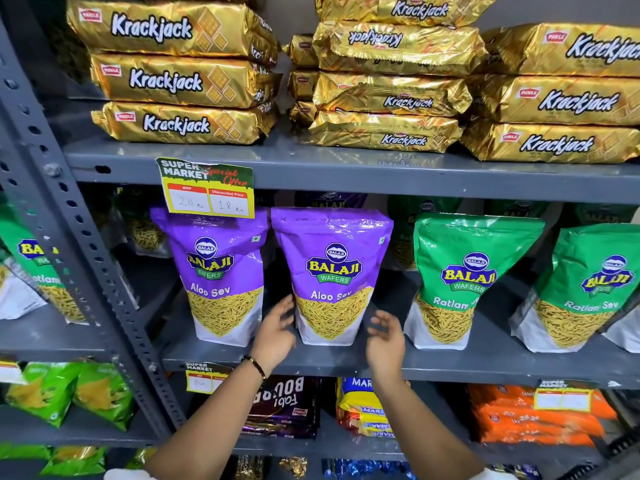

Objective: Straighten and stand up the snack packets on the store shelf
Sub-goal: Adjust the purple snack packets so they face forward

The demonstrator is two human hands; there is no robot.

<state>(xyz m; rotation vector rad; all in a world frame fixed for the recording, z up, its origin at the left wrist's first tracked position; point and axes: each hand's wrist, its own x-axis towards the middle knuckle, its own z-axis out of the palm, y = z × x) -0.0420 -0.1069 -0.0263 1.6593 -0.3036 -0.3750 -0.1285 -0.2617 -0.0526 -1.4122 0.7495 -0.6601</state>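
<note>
Head view: my left hand point(277, 329) is spread open, fingers touching the lower left edge of the purple Aloo Sev packet point(332, 275). My right hand point(386, 336) hovers open just beside its right side, holding nothing. The packet stands upright on the grey shelf point(485, 362), beside a second Aloo Sev packet point(218, 275).

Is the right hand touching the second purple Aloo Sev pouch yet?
Apart. The head view shows dark shelf between the right hand and the pouch's lower right edge; the fingers are spread open beside it.
</note>
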